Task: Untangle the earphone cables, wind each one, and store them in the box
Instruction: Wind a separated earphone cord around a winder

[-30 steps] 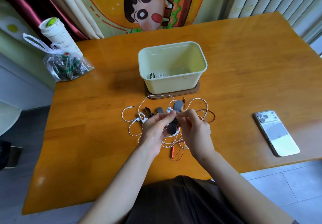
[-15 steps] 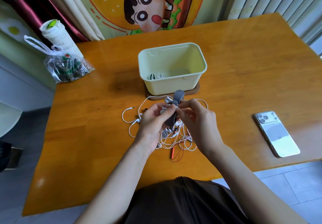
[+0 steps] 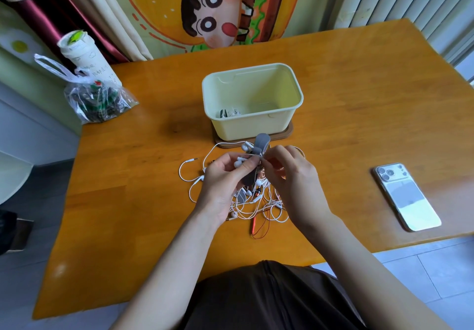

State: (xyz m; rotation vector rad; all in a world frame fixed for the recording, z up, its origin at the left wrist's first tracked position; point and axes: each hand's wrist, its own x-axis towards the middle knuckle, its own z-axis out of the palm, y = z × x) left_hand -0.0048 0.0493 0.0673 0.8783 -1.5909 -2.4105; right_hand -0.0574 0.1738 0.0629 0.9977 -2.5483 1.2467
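Wooden table [image 3: 359,93] seen from above. The left hand [image 3: 225,183] and right hand [image 3: 292,178] meet over the near centre of the table, raised above a tangle of white earphone cables [image 3: 256,201]. The left thumb and fingers are pressed together on a grey strap [image 3: 260,145] and the white earbuds beside it; the right fingertips pinch the cable at the same spot. The strap's upper end stands clear above the hands, while its lower part is covered by the left fingers. A thin red cable [image 3: 259,229] trails out of the near edge of the tangle. Just beyond the hands stands the pale yellow box [image 3: 256,124] on a brown mat [image 3: 287,132]; a small wound bundle [image 3: 229,113] lies in its near left corner, largely hidden by the box wall. To the right, well apart, lies a phone [image 3: 407,196], face down. At the far left corner are a clear plastic bag [image 3: 100,99] and a white cylindrical container [image 3: 84,57] behind it; the bag's contents are hard to make out. The hands hide the middle of the tangle.
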